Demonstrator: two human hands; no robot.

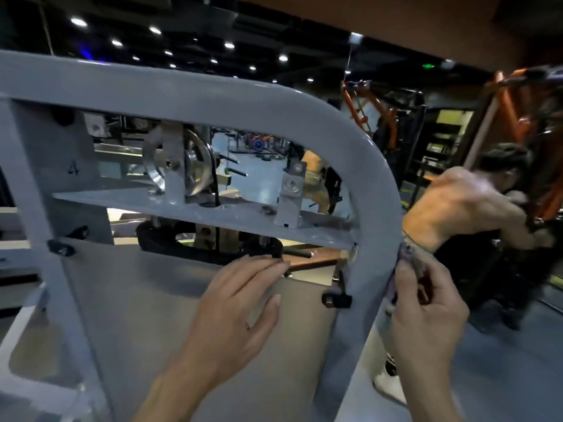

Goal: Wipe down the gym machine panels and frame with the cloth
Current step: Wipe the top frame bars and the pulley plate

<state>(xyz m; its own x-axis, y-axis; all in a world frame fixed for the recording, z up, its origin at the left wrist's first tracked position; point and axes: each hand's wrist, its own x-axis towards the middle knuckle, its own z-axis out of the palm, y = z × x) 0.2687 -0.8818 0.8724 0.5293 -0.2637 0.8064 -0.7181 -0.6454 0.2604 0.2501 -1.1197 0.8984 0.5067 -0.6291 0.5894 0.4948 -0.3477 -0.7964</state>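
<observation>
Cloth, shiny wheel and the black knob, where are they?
cloth [406, 263]: head view, on its purple fold against the frame tube.
shiny wheel [198, 166]: head view, on its metal face.
black knob [336, 300]: head view, on its body by the panel corner.

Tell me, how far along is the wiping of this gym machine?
Nothing visibly marks any part as finished. In hand: the right hand presses the cloth against the grey frame tube on its outer right side, while the left hand rests on the flat panel. That panel and the inner shelf probably remain.
</observation>
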